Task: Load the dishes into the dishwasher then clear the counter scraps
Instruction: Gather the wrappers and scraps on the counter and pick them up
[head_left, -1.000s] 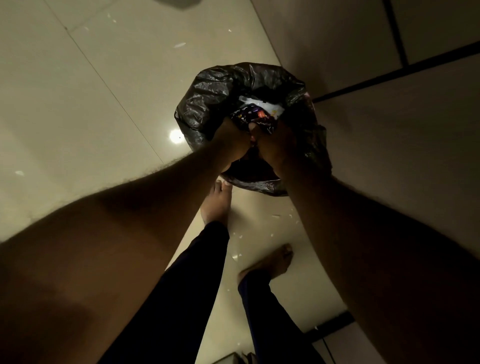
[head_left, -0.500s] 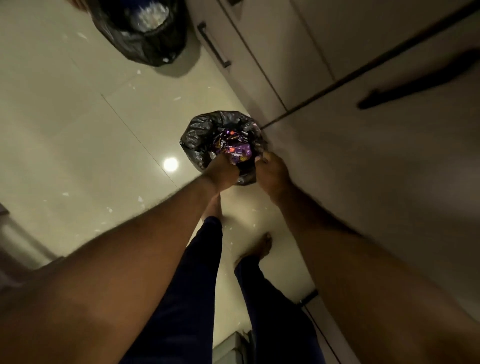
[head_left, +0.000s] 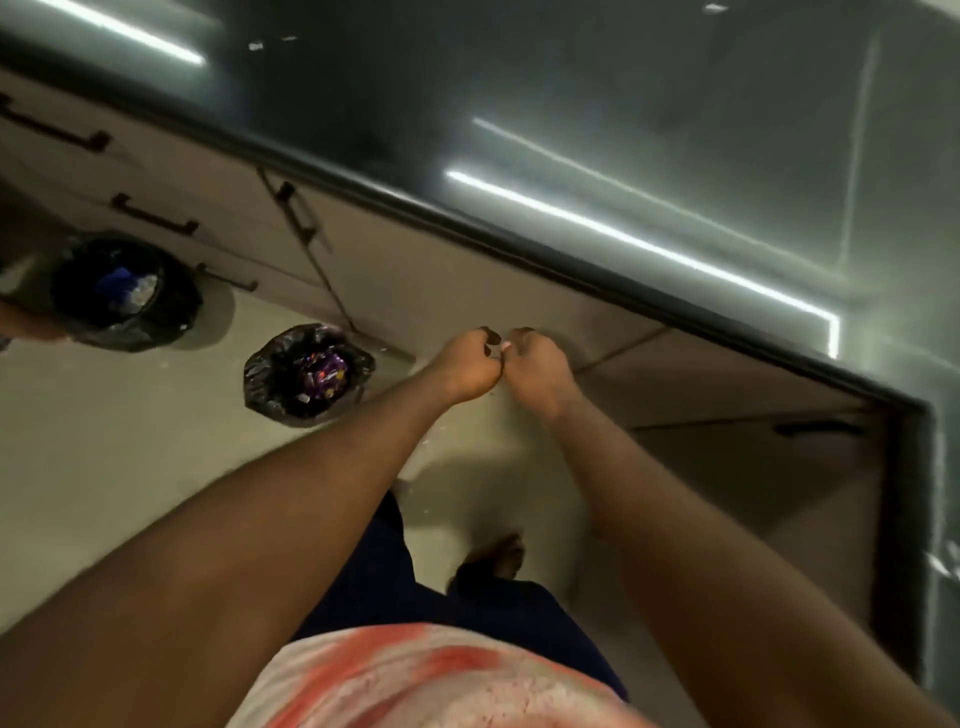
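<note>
The dark counter (head_left: 597, 93) is seen above and beyond the hands, with the cabinets (head_left: 441, 275) directly behind them and the floor (head_left: 130, 467) below. A bag-lined bin (head_left: 176, 317) is set on the floor well left of the hands. A second bin (head_left: 260, 374), nearer on their left, is filled with wrappers (head_left: 324, 371). The left hand (head_left: 465, 364) and right hand (head_left: 537, 369) are held knuckle to knuckle, fingers curled in; whether a scrap is pinched between them cannot be told.

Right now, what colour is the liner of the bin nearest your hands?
The liner is black, head view.
</note>
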